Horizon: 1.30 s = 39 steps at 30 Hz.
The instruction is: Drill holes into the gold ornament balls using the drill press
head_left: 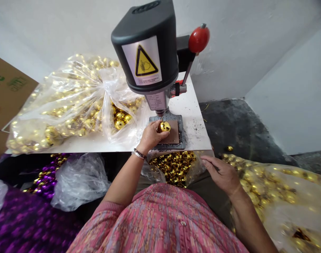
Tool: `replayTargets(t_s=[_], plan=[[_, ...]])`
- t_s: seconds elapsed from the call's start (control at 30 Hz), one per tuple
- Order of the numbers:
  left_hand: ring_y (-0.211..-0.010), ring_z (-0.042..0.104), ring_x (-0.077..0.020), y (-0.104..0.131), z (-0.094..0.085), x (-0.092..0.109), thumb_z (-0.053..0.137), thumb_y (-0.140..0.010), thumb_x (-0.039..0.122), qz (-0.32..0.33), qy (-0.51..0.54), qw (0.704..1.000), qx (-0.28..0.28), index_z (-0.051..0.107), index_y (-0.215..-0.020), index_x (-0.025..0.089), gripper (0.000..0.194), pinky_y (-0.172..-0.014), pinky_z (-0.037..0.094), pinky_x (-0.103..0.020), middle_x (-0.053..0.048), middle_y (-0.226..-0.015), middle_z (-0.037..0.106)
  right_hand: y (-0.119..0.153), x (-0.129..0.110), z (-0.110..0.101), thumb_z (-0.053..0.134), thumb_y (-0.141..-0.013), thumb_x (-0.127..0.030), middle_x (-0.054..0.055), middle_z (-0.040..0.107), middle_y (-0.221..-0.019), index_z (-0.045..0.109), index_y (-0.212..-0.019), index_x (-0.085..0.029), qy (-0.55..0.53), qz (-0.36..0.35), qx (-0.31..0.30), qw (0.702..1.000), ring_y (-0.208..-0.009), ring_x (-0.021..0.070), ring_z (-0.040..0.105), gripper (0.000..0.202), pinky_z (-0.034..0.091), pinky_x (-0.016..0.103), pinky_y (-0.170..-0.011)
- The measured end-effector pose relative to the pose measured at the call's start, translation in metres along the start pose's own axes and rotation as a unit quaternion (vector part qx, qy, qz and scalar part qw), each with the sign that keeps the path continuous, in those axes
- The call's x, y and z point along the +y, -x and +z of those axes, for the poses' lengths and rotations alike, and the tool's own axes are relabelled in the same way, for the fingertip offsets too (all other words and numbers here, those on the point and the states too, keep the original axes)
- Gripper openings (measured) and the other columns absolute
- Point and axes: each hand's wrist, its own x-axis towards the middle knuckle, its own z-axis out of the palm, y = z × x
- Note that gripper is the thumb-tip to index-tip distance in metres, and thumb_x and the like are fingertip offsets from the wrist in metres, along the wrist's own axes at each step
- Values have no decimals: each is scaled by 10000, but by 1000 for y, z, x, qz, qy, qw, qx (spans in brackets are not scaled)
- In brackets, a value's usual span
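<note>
My left hand (151, 135) holds a shiny gold faceted ball (165, 127) between thumb and fingers on the brown pad (174, 135) of a small drill press (150, 52). The thin drill bit stands directly over the ball, at or touching its top. My right hand (223, 173) is at the table's front edge, right of an open plastic bag of gold pieces (176, 168). Its thumb and fingers come close together beside the bag's rim; whether they pinch the plastic is unclear.
A large clear bag of gold balls (71, 105) lies on the white table (200, 137). The red-knobbed lever (199, 39) sticks out at the press's right. More bags hold purple balls (31, 218) at lower left and gold balls (271, 186) at right. A cardboard box (10, 95) stands left.
</note>
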Motion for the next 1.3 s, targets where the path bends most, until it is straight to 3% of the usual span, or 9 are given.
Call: replayTargets(t_s=[0.3,0.43,0.63,0.7,0.8,1.0,1.13,1.23,1.3], plan=[[-1033,714,-231,-4,4,-6,856,-790,270,-17,100,994,-33,751,-1273,156,508,-954,540,-324,-82,-1162,792,-37,-18,-34,593,-952,-569,32,798,-915,814,-964,-239,-36,24,23,999,-789,106,747,397,597,200,-694],[-1018,711,-234,-3,8,-9,853,-778,267,-1,113,993,-22,768,-1200,168,441,-920,526,-318,-66,-1119,792,-87,-42,-69,591,-946,-641,65,782,-904,797,-1007,-193,-45,31,138,989,-793,98,727,497,586,198,-701],[-907,690,-207,-4,11,-16,839,-779,303,15,127,992,-23,763,-1127,198,372,-820,508,-295,-23,-1011,779,-192,-98,-106,519,-1018,-492,79,746,-1038,698,-1052,-102,-81,-5,298,951,-797,33,667,430,567,175,-752],[-905,682,-203,-4,13,-17,846,-768,296,18,130,991,-17,761,-1112,203,366,-820,505,-293,-23,-1016,778,-218,-125,-110,526,-1013,-513,66,722,-1046,646,-1183,-86,-106,-29,288,951,-781,7,632,475,516,152,-728],[-877,666,-193,-4,14,-18,849,-771,293,24,136,990,-22,760,-1068,201,323,-809,500,-288,-22,-987,768,-240,-171,-107,385,-948,-720,-2,669,-940,649,-1186,-82,-74,10,170,983,-751,-33,582,730,423,161,-741],[-916,681,-192,-4,18,-19,846,-797,287,15,141,989,-32,751,-1165,193,391,-846,515,-285,-34,-1052,774,-254,-221,-91,335,-1011,-603,-63,407,-626,667,-831,-16,74,45,99,991,-657,-46,339,698,315,242,-786],[-966,702,-214,-4,20,-20,855,-802,294,10,122,992,-31,753,-1208,196,430,-916,531,-313,-49,-1100,784,-240,-218,-79,447,-1055,-341,-25,407,-644,603,-751,-93,150,28,188,970,-655,30,140,422,166,274,-702],[-1004,716,-231,-3,20,-20,857,-808,304,5,108,994,-25,751,-1260,208,474,-952,536,-332,-62,-1140,791,-210,-206,-69,452,-1038,-401,-19,366,-675,562,-782,-126,180,9,214,960,-661,52,88,391,113,282,-704],[-1011,723,-234,-3,20,-20,850,-819,319,10,101,994,-27,750,-1275,217,479,-949,541,-334,-63,-1153,794,-189,-193,-60,397,-1030,-462,-14,387,-674,538,-800,-145,202,-57,241,947,-644,56,99,416,119,262,-696]])
